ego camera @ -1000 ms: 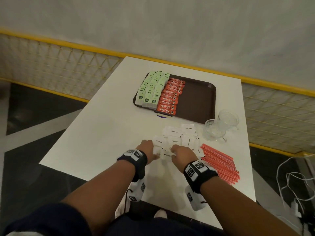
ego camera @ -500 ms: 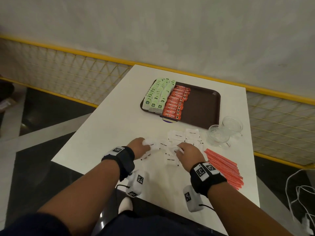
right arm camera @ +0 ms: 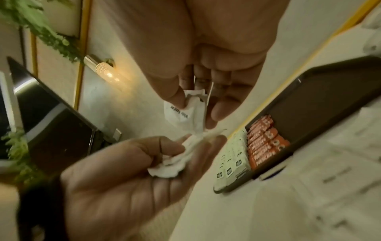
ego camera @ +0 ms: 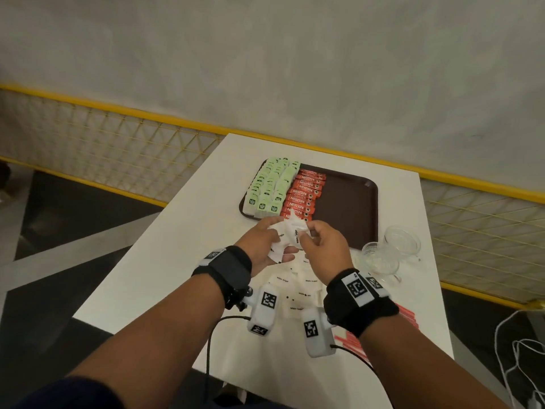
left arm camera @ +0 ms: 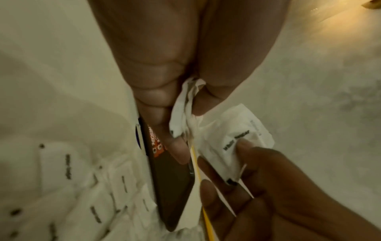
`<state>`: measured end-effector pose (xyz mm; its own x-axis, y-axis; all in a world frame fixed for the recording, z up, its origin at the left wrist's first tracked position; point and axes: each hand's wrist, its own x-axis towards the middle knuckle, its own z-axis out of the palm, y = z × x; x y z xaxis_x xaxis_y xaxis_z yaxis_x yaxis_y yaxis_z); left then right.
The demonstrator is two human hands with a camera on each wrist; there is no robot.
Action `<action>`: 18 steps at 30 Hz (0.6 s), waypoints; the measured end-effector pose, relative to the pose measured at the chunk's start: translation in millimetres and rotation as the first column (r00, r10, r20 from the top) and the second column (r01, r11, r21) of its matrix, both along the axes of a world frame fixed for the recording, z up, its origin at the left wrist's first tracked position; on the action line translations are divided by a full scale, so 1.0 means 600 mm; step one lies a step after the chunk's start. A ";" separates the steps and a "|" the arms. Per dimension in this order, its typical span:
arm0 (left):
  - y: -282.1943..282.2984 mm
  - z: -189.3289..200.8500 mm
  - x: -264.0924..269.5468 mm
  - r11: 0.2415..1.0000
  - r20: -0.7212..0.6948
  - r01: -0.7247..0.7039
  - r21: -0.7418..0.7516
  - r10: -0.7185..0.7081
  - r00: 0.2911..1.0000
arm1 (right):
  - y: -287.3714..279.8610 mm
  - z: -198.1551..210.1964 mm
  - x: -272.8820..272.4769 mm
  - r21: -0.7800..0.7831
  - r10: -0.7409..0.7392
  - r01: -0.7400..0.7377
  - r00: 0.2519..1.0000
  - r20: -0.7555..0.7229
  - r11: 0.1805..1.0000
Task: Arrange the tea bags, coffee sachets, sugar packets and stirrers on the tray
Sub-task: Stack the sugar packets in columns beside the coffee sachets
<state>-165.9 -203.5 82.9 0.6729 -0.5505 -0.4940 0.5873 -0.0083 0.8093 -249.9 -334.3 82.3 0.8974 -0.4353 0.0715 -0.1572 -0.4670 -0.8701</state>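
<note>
Both hands are lifted above the table, just in front of the brown tray [ego camera: 348, 202]. My left hand [ego camera: 267, 243] grips a bunch of white sugar packets [ego camera: 290, 234] between thumb and fingers. My right hand [ego camera: 317, 242] pinches sugar packets [right arm camera: 181, 114] from the same bunch. Green tea bags [ego camera: 272, 187] fill the tray's left side, with red coffee sachets [ego camera: 303, 196] in a row beside them. More sugar packets [ego camera: 298, 290] lie loose on the table under my wrists. Red stirrers [ego camera: 408, 315] lie at the right, mostly hidden by my right wrist.
Two clear glass cups [ego camera: 389, 255] stand on the table right of my hands, near the tray's front right corner. The tray's right half [ego camera: 351, 214] is bare. A yellow mesh railing [ego camera: 118, 160] runs behind the white table [ego camera: 177, 237].
Both hands have risen from the packet pile on the table, carrying a bunch of sugar packets up and forward towards the tray. The head view has shifted too.
</note>
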 end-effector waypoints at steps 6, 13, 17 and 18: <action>-0.052 -0.010 0.058 0.986 -0.203 -0.056 -0.159 0.023 0.979 | -0.026 0.002 0.045 -0.340 -0.061 0.057 0.998 -0.001 0.939; -0.106 -0.025 0.138 0.990 -0.199 0.038 -0.138 -0.066 0.978 | -0.063 -0.034 0.119 -0.443 0.003 -0.054 0.993 -0.117 0.895; -0.121 -0.055 0.189 0.987 -0.121 0.105 -0.121 -0.120 0.985 | -0.095 -0.045 0.152 -0.342 0.077 -0.114 0.990 -0.121 0.933; -0.125 -0.060 0.201 0.986 -0.126 0.106 -0.131 -0.123 0.984 | -0.104 -0.047 0.160 -0.301 0.054 -0.084 0.993 -0.106 0.950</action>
